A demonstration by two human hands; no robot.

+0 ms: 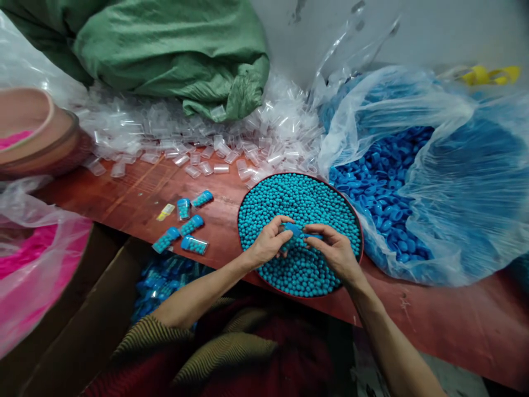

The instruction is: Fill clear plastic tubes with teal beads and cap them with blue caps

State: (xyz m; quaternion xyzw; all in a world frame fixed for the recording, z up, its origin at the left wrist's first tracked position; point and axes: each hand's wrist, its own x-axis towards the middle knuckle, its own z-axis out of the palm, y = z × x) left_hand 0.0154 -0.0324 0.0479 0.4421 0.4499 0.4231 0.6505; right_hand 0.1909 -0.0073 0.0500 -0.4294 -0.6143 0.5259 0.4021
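Note:
Over a round tray of turquoise beads, both of my hands work close together. My left hand is closed round a small container with a blue cap; its lower part is mostly behind the fingers. Thumb and fingers of my right hand pinch a blue cap just beside it. Left of the tray lie several bead-filled containers with blue caps. At the right stands a clear plastic bag holding loose blue caps.
Clear empty tubes are heaped along the back of the red-brown table, below a green cloth sack. Pink bowls stand at left, above a bag of pink pieces. More filled containers lie below the table edge.

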